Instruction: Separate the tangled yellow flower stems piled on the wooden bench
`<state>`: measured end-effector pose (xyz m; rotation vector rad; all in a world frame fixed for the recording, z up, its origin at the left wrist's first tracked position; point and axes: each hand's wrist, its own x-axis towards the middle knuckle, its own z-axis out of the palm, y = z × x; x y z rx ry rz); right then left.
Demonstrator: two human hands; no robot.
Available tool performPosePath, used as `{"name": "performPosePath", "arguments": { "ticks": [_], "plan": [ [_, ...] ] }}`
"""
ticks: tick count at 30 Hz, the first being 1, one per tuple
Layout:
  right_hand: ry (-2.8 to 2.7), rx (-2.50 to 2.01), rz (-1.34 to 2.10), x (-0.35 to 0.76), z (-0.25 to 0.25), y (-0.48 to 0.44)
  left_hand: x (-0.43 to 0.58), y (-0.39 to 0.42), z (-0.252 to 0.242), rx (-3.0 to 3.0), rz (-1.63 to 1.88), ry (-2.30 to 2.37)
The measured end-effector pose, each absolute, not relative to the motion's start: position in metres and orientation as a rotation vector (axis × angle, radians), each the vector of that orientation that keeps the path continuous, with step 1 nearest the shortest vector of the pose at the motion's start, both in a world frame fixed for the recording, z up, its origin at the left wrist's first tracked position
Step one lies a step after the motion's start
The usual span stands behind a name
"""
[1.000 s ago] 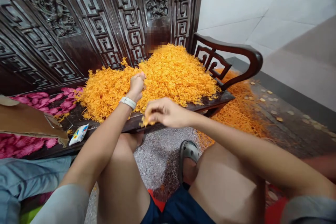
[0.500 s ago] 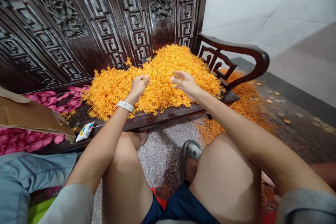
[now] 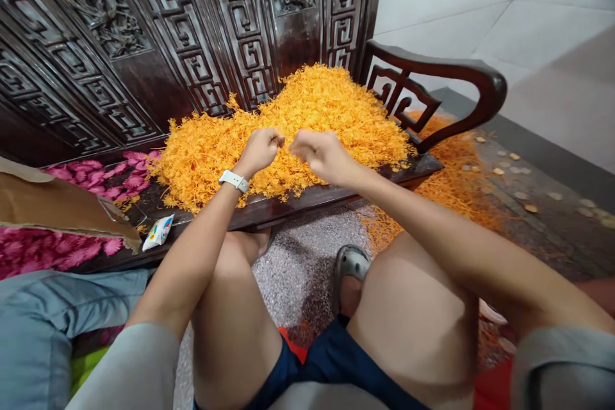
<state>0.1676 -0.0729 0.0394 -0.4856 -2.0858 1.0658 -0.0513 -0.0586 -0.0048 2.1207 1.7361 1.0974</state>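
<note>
A big heap of small orange flower-like pieces [image 3: 331, 99] with thin, spiky petals covers the seat of a dark carved wooden bench [image 3: 312, 197]. Just over the front of this heap, my two hands come close together. My left hand [image 3: 262, 150], with a white watch [image 3: 234, 180] on its wrist, has its fingers closed in a pinch. Facing it, my right hand [image 3: 321, 154] has its fingers curled in, and their tips are slightly blurred. Whatever either hand holds is too small or hidden to make out.
Pink flower pieces [image 3: 96, 179] lie on the bench at left, beside a cardboard box [image 3: 62, 205] and a small white packet [image 3: 158, 232]. The bench's curved armrest [image 3: 442, 64] rises at right. Orange strands [image 3: 446, 186] litter the floor. Another person's jeans-clad leg [image 3: 86, 301] is at left.
My right hand has moved left towards my left hand, and its spread fingers have curled in. My left hand has shifted slightly right. The view has tilted a little.
</note>
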Motion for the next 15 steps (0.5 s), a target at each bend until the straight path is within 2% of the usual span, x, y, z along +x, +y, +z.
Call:
{"name": "performPosePath", "arguments": {
  "ticks": [2, 5, 8, 12, 15],
  "plan": [
    [-2.377, -0.169, 1.185, 0.167, 0.058, -0.107, -0.064, -0.054, -0.012, 2.066, 1.1, 1.849],
    [-2.595, 0.105, 1.637, 0.171, 0.077, -0.125, -0.075, -0.054, -0.02, 1.848, 1.102, 1.821],
    [-2.271, -0.189, 1.942, 0.18, 0.073, -0.087, -0.074, -0.059, -0.018, 1.747, 1.173, 1.684],
    [-1.377, -0.868, 1.622, 0.191, 0.043, -0.012, -0.063, -0.064, -0.009, 1.791, 1.197, 1.69],
    [-1.415, -1.068, 1.447, 0.193, 0.023, 0.005, -0.055, -0.066, -0.005, 1.937, 1.135, 1.686]
  ]
}}
